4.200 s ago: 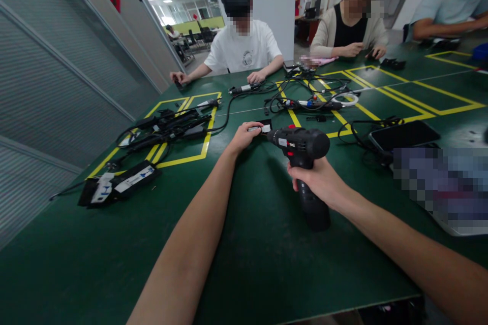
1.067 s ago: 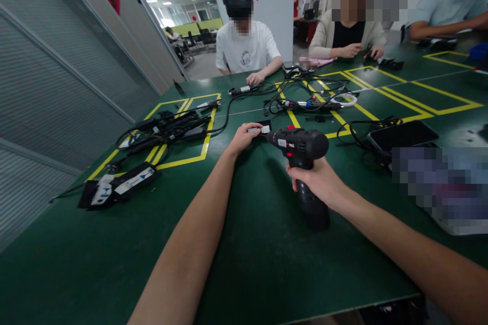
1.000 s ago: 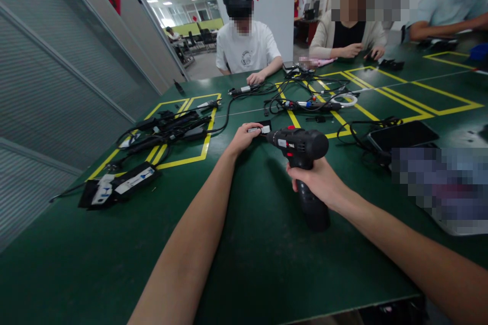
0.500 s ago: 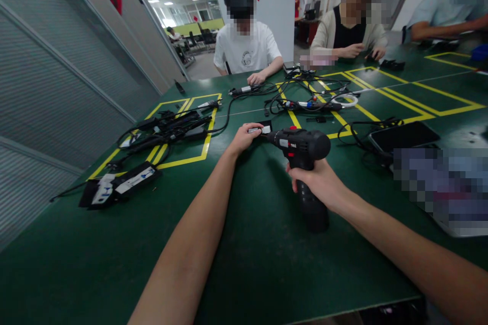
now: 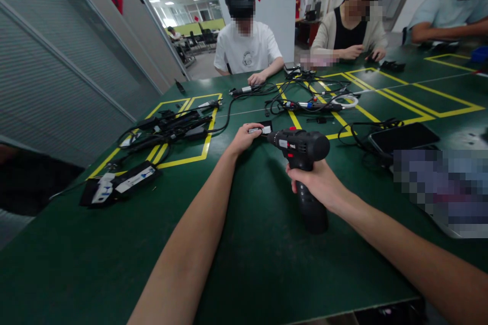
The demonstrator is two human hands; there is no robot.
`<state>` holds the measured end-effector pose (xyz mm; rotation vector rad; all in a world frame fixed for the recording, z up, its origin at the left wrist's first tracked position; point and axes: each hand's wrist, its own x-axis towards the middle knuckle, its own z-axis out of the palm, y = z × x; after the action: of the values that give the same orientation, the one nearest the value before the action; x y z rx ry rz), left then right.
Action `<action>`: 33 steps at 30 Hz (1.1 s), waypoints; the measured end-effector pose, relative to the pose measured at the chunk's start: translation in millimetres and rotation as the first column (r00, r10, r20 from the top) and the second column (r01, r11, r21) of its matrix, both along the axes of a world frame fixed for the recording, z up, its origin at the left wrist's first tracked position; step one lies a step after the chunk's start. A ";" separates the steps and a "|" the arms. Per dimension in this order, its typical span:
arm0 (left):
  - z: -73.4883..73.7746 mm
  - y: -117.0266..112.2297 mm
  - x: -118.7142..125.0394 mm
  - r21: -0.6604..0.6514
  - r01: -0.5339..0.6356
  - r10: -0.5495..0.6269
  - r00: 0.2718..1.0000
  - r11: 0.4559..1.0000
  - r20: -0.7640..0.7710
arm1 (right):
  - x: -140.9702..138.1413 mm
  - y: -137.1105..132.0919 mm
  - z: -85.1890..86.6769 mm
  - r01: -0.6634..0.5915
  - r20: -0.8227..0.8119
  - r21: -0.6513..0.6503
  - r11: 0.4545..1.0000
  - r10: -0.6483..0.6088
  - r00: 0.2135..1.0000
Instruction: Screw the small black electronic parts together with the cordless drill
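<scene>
My right hand is wrapped round the grip of a black cordless drill with red accents. The drill points left, its chuck end close to my left hand. Under the fingers of my left hand is a small black piece with a white part on it, lying on the green table. The fingers are closed on this piece. The drill's nose reaches the near side of it; whether a bit touches it is too small to tell.
Left lies a heap of black cables and adapters, with black-and-white pieces in front. More cables spread across the middle back. A phone lies at right. People sit across the table; a dark figure shows at far left.
A dark figure has come into view at the far left edge. My hands, the drill and the small piece stay almost where they were.
</scene>
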<state>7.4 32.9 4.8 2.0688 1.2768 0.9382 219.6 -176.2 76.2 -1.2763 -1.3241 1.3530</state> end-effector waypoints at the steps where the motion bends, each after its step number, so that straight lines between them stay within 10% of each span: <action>1: 0.3 -0.3 0.1 0.000 -0.002 0.002 1.000 1.000 -0.002 | 0.0 0.0 -0.2 -0.002 0.001 -0.002 1.000 0.002 1.000; 33: -1.6 2.7 -2.6 0.054 0.034 -0.032 0.999 0.998 -0.041 | 3.7 1.3 -4.3 -0.014 -0.024 0.013 1.000 0.015 1.000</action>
<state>4.8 35.6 3.2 2.1544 1.2459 0.9315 223.3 -174.9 71.9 -1.2405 -1.3257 1.3641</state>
